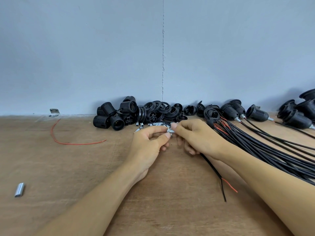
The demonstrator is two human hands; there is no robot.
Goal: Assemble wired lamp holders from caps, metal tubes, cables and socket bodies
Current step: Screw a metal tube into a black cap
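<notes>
My left hand (150, 142) pinches a small metal tube (170, 131) between thumb and forefinger. My right hand (192, 135) meets it from the right and pinches a black cable (213, 169), whose tip pokes out past the tube toward the wall. The cable trails back under my right forearm and ends in a black and a red wire. Loose metal tubes (154, 125) lie just behind my hands. Black socket bodies (109, 116) and caps (160, 109) are piled against the wall.
A thick bundle of black cables (265, 147) fans out to the right. Finished holders with cables (257, 114) lie at the far right by the wall. A loose red wire (58, 140) and a lone metal tube (19, 189) lie left on the wooden table (85, 167).
</notes>
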